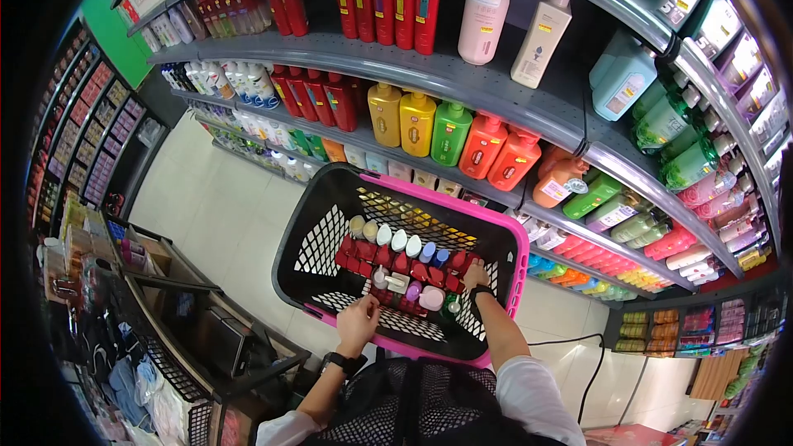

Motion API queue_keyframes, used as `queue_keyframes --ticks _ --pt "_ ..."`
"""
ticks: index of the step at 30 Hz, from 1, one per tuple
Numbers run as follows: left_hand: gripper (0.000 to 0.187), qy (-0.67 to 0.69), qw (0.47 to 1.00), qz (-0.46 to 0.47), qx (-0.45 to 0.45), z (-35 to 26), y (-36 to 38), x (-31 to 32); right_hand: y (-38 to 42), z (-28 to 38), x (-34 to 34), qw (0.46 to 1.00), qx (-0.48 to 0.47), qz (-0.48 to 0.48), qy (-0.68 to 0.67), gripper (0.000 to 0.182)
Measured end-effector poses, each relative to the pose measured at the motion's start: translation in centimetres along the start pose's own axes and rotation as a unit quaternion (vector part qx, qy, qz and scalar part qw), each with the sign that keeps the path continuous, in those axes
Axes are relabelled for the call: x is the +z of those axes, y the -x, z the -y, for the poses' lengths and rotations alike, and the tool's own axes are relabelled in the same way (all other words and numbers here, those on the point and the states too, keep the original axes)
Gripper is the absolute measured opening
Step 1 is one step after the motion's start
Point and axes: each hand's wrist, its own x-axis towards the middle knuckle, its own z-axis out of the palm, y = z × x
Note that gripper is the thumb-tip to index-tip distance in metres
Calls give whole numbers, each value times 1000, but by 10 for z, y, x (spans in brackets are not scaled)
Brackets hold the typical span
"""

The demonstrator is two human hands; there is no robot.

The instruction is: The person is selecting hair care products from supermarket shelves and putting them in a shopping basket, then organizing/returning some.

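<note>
A black basket with a pink rim (523,260) stands in front of me, holding red boxes and bottles with white, blue and cream caps (399,241). Reaching inside at the right end, my right hand (475,275) is at the red items, its fingertips partly hidden among them. My left hand (358,321) is over the basket's near left side with its fingers curled together; whether anything small is between them cannot be made out. A white pump bottle (397,282) and a pink-capped one (430,298) are between the two hands.
Curved shelves (396,60) with red, yellow, green and orange bottles run beyond the basket. At the left are a dark cart or rack (206,330) and more stocked shelves (83,116). A black cable (596,372) hangs at the right above the tiled floor (211,198).
</note>
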Motion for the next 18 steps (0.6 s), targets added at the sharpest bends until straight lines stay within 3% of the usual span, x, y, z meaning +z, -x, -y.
queue_keyframes --ticks 2,3,6,10,11,14,15,18 --pt "10 3 1000 -7 -6 -1 0 0 -12 -2 0 1000 0 26 10 42" --pt "10 10 1000 -11 -10 -1 0 -1 -12 -3 0 1000 -6 11 12 61" --pt "10 15 999 -21 -23 -1 1 0 -12 -5 -2 997 -8 56 61 74" --pt "11 1 999 -18 -31 -3 0 -2 -14 -10 23 991 -9 67 112 68" --pt "11 2 999 -16 -34 -2 1 -1 -11 -14 41 990 -35 -8 140 54" --pt "11 10 999 -31 -28 -1 0 2 3 -5 45 990 -1 -18 138 40" --pt "11 7 999 -30 -26 -1 0 1 11 -5 51 985 -14 -106 136 28" --pt "11 6 999 -28 -19 -2 0 -1 19 -3 56 989 -7 -134 62 26"
